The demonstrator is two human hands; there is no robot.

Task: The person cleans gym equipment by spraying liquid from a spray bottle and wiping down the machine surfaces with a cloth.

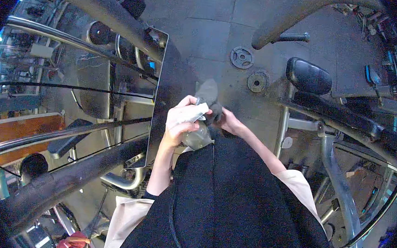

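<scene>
My left hand (177, 122) is wrapped around the white trigger head (195, 113) of a spray bottle. The bottle's translucent body (197, 137) hangs below that grip, close to the front of my dark apron (234, 196). Beside it, my right hand (233, 122) holds a bunched grey cloth (214, 112), its fingers partly hidden behind the fabric. The nozzle end points toward the cloth. A paler grey shape (208, 88) lies just beyond; whether it is more cloth or a shoe, I cannot tell.
A mirror (157, 96) stands at my left, with bar-like machine tubes (75, 42) before it. Two weight plates (242, 57) lie on the tiled floor (208, 37) ahead. On the right is a gym machine with a black pad (309, 76). A person in red (73, 243) appears lower left.
</scene>
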